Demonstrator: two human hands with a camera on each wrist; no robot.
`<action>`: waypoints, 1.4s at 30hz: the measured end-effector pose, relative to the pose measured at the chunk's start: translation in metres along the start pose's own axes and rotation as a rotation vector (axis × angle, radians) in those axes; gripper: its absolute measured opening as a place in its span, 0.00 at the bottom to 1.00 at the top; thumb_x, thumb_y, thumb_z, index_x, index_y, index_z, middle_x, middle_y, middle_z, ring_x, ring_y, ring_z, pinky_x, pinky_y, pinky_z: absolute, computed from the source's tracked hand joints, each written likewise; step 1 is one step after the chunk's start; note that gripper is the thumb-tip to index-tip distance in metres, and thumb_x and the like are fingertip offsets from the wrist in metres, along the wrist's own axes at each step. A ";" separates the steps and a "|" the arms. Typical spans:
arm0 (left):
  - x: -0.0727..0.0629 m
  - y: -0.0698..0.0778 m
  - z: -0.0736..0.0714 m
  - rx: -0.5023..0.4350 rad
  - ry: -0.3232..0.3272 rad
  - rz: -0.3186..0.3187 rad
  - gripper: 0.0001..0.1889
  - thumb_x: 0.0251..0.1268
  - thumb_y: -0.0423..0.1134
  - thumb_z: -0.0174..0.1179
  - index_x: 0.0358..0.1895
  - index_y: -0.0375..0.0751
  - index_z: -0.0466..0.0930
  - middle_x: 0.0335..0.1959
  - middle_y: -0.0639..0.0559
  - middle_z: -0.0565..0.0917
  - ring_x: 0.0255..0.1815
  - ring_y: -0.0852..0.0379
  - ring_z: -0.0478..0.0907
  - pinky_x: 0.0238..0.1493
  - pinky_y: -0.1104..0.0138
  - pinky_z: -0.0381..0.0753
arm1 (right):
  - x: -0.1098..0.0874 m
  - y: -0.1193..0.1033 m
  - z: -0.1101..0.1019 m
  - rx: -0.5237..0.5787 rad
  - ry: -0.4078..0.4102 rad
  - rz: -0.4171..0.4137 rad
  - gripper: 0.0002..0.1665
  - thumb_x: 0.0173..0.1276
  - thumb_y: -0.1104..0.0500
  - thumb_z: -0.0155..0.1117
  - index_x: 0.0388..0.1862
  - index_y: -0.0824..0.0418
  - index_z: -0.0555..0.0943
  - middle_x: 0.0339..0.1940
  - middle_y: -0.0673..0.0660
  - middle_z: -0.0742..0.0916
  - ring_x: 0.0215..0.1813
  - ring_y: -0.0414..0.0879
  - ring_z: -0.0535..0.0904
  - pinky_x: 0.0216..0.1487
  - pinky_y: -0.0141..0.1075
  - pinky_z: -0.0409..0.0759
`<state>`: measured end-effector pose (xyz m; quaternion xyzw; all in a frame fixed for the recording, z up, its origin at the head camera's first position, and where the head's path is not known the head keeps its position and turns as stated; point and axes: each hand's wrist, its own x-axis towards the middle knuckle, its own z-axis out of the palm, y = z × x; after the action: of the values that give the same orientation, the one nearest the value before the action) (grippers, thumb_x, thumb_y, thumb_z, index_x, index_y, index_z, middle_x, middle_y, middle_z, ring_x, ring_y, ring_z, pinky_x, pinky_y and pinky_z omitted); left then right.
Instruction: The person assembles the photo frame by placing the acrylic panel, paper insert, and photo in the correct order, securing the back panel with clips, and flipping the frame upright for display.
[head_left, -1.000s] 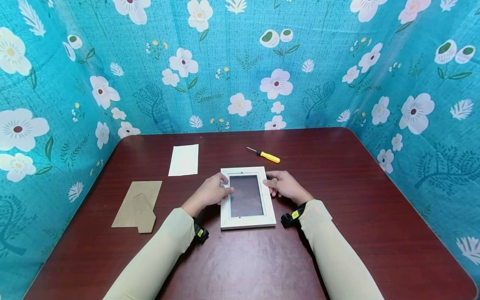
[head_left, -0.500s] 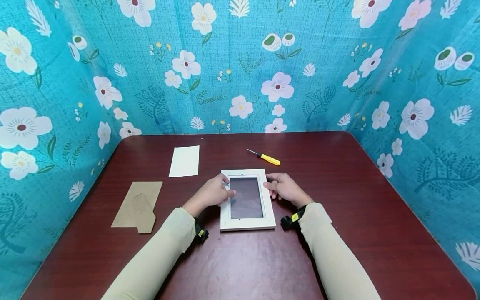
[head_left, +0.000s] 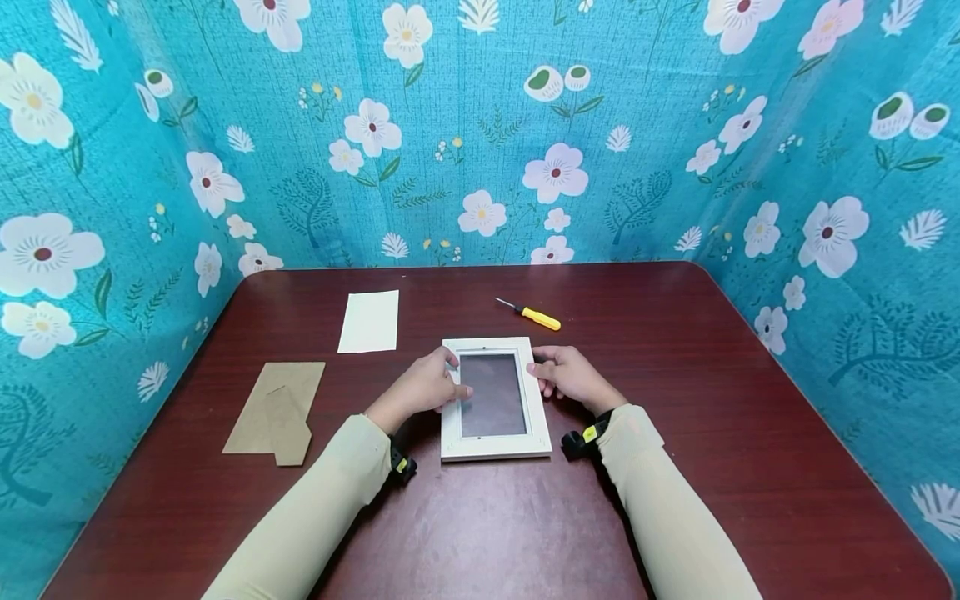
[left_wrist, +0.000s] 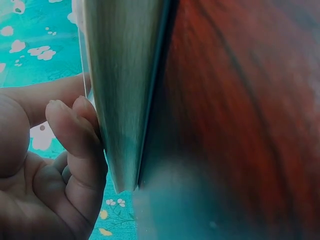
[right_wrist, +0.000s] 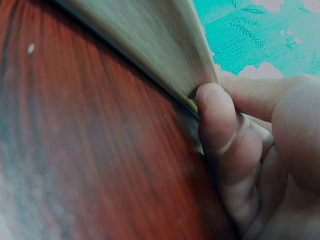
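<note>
A white picture frame (head_left: 497,448) lies on the dark red table in the head view, with a clear, greyish pane (head_left: 493,408) in its opening. My left hand (head_left: 423,385) grips the frame's left side, its thumb reaching over the pane and its other fingers curled against the side. In the left wrist view, those fingers (left_wrist: 80,135) press along the frame's pale edge (left_wrist: 122,90). At the opposite side my right hand (head_left: 570,372) pinches the frame's upper right edge, thumb on top. The right wrist view has its fingertips (right_wrist: 215,107) right at the frame's side.
Beyond the frame lies a screwdriver (head_left: 540,317) with a yellow handle. A white sheet of paper (head_left: 369,322) rests at the back left. Nearer, on the left, is a brown backing board (head_left: 258,417) with a stand flap. Floral blue cloth (head_left: 480,133) surrounds the table (head_left: 712,358).
My left thumb has slid slightly down and inward over the pane. The head view tilted a little early on. The frame and my right hand look almost unmoved.
</note>
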<state>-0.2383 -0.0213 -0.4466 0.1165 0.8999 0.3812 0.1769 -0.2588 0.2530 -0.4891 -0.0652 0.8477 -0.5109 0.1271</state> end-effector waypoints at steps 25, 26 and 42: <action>-0.001 0.005 -0.001 0.089 0.000 0.001 0.31 0.60 0.43 0.69 0.61 0.35 0.65 0.14 0.48 0.77 0.16 0.48 0.76 0.23 0.62 0.74 | 0.000 -0.002 -0.002 0.003 -0.016 -0.019 0.32 0.72 0.53 0.62 0.68 0.67 0.69 0.21 0.57 0.82 0.22 0.47 0.77 0.21 0.37 0.74; -0.001 0.005 -0.001 0.100 0.001 0.002 0.31 0.60 0.43 0.69 0.62 0.34 0.65 0.14 0.48 0.77 0.16 0.48 0.77 0.23 0.63 0.74 | -0.001 -0.001 -0.002 0.003 -0.016 -0.021 0.32 0.72 0.53 0.62 0.68 0.68 0.69 0.20 0.57 0.82 0.22 0.47 0.77 0.21 0.37 0.74; -0.001 0.007 0.002 0.174 0.016 -0.002 0.38 0.59 0.45 0.70 0.68 0.32 0.64 0.13 0.49 0.78 0.12 0.55 0.75 0.25 0.64 0.74 | 0.000 0.001 -0.001 -0.006 -0.010 -0.011 0.30 0.71 0.54 0.62 0.67 0.66 0.71 0.21 0.58 0.82 0.23 0.48 0.78 0.22 0.36 0.74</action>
<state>-0.2363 -0.0155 -0.4429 0.1273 0.9311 0.3025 0.1595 -0.2591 0.2547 -0.4894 -0.0730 0.8482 -0.5088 0.1283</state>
